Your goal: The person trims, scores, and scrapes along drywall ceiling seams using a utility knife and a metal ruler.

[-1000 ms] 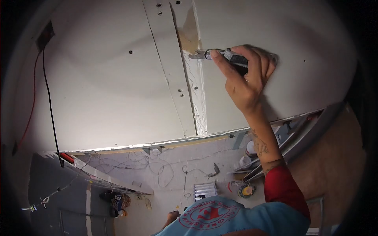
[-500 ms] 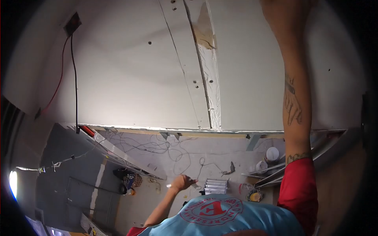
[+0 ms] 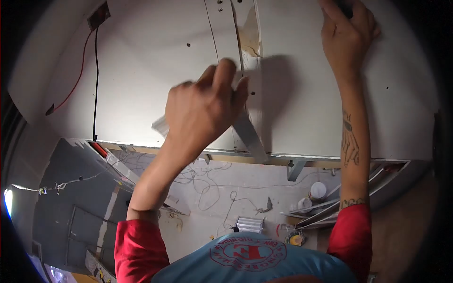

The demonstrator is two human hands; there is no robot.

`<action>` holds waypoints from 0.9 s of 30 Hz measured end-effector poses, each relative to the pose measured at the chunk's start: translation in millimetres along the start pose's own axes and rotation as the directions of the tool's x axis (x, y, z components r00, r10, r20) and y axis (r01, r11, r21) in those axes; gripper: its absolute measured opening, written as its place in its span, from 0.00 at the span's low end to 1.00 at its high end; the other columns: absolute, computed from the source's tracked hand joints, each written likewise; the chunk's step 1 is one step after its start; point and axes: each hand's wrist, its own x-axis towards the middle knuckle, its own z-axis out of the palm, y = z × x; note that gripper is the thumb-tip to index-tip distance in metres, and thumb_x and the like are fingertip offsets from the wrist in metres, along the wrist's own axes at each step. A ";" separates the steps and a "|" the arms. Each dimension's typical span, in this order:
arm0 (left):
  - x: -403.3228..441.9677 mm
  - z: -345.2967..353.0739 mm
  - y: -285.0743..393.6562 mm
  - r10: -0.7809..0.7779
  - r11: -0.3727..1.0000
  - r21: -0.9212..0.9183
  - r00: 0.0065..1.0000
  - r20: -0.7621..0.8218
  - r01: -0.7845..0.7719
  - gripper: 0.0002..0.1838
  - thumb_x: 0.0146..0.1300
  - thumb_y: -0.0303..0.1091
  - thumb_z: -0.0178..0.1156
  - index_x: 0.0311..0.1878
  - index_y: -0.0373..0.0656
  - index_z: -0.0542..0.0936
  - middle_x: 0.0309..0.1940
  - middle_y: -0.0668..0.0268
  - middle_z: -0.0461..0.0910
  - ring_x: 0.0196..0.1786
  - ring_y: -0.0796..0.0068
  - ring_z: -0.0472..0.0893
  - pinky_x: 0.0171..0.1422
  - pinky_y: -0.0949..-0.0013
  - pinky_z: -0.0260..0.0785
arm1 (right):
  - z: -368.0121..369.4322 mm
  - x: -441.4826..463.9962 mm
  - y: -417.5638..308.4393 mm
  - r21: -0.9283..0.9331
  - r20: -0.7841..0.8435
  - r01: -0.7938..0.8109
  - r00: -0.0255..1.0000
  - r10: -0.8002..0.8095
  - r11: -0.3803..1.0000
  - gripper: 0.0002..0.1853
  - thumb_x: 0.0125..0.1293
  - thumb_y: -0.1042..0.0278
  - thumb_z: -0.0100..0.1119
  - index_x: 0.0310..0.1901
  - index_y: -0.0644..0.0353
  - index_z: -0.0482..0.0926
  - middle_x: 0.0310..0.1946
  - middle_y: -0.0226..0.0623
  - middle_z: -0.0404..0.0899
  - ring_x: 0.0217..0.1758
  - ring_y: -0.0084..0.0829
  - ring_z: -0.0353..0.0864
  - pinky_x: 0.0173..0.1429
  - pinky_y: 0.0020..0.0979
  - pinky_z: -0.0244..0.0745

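Observation:
My left hand (image 3: pixel 200 108) is raised in front of the white panel (image 3: pixel 146 80), fingers curled round a flat grey strip (image 3: pixel 249 137). One part of the strip angles down past the panel's lower edge; a pale ridged end (image 3: pixel 161 126) shows at the other side of the hand. A vertical seam with white filler and a brown bare patch (image 3: pixel 248 33) lies just beyond my fingers. Stretched up at the upper right, my right hand (image 3: pixel 351 35) is bent round something dark (image 3: pixel 346 6) that the frame edge cuts off. What it is cannot be made out.
A red and a black wire (image 3: pixel 96 85) hang from a square cutout (image 3: pixel 98 16) at left. Metal brackets (image 3: pixel 296 169) stick out under the panel edge. Below are a floor strewn with cables (image 3: pixel 205 184), white buckets (image 3: pixel 318 190) and long metal profiles (image 3: pixel 325 207).
My left hand has risen from low beside my body to the panel, with the grey strip in it. My right hand has come down into view, and the view has shifted slightly.

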 end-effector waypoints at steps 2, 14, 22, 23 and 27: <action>17.4 12.4 -2.8 0.055 0.998 -0.028 0.998 -0.016 -0.056 0.18 0.66 0.48 0.72 0.42 0.47 0.75 0.25 0.68 0.82 0.18 0.60 0.82 0.21 0.60 0.72 | -5.4 3.3 -4.9 0.009 0.031 -0.015 0.999 0.015 1.000 0.17 0.69 0.75 0.69 0.55 0.44 0.93 0.47 0.37 0.82 0.53 0.37 0.76 0.62 0.43 0.63; 40.7 24.0 -19.6 0.113 0.984 0.132 0.992 0.048 -0.118 0.11 0.72 0.45 0.66 0.48 0.50 0.82 0.37 0.69 0.89 0.28 0.59 0.88 0.30 0.58 0.80 | -0.9 -0.8 -0.7 0.001 0.011 0.027 1.000 -0.027 1.000 0.18 0.70 0.74 0.68 0.57 0.42 0.92 0.48 0.36 0.82 0.54 0.37 0.75 0.61 0.42 0.63; 42.6 31.8 -25.9 0.178 0.983 -0.029 0.984 -0.027 -0.179 0.11 0.72 0.42 0.62 0.44 0.46 0.78 0.30 0.61 0.84 0.23 0.56 0.84 0.29 0.54 0.78 | -8.0 5.0 -10.4 -0.016 0.072 -0.002 0.997 0.003 1.000 0.18 0.70 0.74 0.68 0.56 0.42 0.92 0.48 0.36 0.81 0.54 0.36 0.76 0.61 0.44 0.64; 43.0 31.4 -26.3 0.177 0.984 -0.029 0.984 -0.034 -0.178 0.11 0.72 0.42 0.62 0.44 0.46 0.78 0.30 0.61 0.84 0.23 0.56 0.84 0.29 0.54 0.78 | -7.5 3.0 -9.3 -0.012 0.067 0.003 0.998 -0.003 1.000 0.17 0.70 0.74 0.68 0.56 0.42 0.93 0.48 0.36 0.81 0.55 0.36 0.76 0.61 0.44 0.63; 40.9 21.1 -27.0 0.064 0.995 -0.076 0.998 -0.013 -0.064 0.08 0.70 0.39 0.64 0.44 0.46 0.80 0.30 0.61 0.87 0.28 0.53 0.87 0.32 0.53 0.80 | 0.7 -11.4 10.4 -0.063 0.061 0.093 0.994 -0.089 0.994 0.26 0.70 0.72 0.66 0.63 0.24 0.88 0.51 0.27 0.81 0.54 0.33 0.76 0.66 0.42 0.62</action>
